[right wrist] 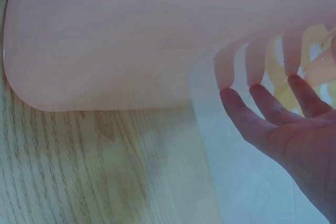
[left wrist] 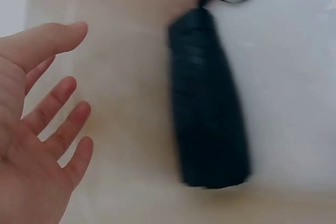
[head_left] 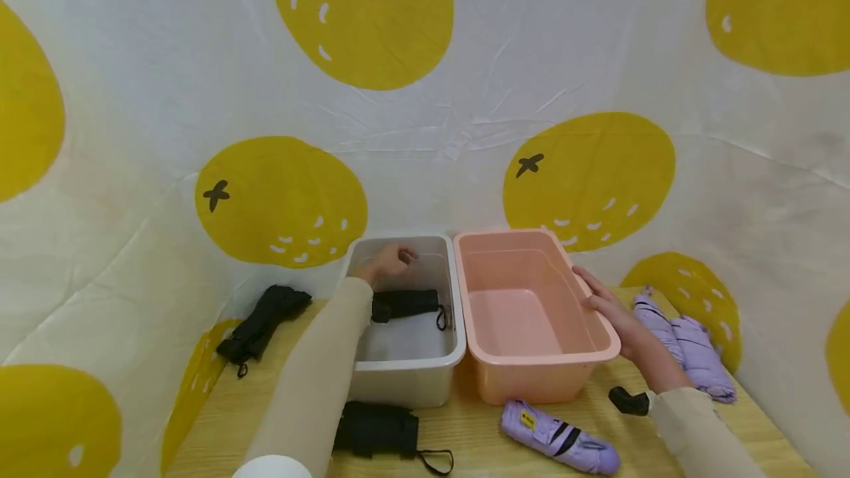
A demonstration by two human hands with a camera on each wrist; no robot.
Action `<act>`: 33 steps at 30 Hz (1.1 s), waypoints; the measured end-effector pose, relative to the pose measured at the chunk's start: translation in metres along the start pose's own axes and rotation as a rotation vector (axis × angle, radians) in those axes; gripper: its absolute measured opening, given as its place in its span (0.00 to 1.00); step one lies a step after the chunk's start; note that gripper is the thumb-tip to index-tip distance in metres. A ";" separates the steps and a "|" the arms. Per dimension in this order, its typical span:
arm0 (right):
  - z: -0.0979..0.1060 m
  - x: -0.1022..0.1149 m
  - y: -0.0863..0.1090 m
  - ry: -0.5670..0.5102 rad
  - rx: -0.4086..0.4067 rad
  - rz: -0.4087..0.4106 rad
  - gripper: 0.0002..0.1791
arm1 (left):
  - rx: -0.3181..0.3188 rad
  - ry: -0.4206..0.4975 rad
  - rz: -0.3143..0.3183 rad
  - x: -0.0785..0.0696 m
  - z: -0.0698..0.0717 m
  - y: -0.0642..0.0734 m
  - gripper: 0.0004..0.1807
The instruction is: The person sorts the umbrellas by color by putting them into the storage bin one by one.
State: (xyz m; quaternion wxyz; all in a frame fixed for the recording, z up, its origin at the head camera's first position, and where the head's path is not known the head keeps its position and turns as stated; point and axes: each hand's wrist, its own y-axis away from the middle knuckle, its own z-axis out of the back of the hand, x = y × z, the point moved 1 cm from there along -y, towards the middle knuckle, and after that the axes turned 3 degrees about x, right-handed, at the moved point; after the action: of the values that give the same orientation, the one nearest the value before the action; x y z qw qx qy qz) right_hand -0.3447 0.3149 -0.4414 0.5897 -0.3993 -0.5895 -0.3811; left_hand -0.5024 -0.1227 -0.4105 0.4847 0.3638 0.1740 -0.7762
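Left hand (head_left: 393, 260) is hovering over gray bin's (head_left: 412, 386) far part, fingers loosely apart, holding nothing. Black folded umbrella (head_left: 408, 304) is lying inside, nearer the wearer than that hand, long axis running left-right. Right hand (head_left: 614, 314) is touching pink bin (head_left: 531, 382), farther off.

one small yellow label (head_left: 527, 419) on the lilac folded umbrella (head_left: 558, 437), with dark marks on it, these marks too small and blurred for reading, no word, brand or number readable in the three views
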 end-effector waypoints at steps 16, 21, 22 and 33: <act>0.008 0.007 -0.008 0.007 0.003 0.011 0.38 | -0.087 0.118 -0.222 -0.057 0.073 0.024 0.24; 0.011 0.009 -0.011 -0.009 -0.011 0.003 0.38 | -0.106 0.141 -0.227 -0.055 0.101 0.046 0.25; 0.011 0.009 -0.012 -0.016 -0.009 0.007 0.38 | -0.112 0.140 -0.229 -0.053 0.107 0.051 0.25; 0.013 0.009 -0.013 -0.018 -0.005 0.023 0.37 | -0.189 0.113 -0.071 0.010 0.142 0.104 0.27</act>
State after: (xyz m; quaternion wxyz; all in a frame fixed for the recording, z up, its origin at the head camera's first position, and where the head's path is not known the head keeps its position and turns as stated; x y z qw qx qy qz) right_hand -0.3615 0.3217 -0.4325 0.5879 -0.4109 -0.5893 -0.3719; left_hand -0.4701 -0.2659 -0.3131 0.4786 0.3531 0.2862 -0.7512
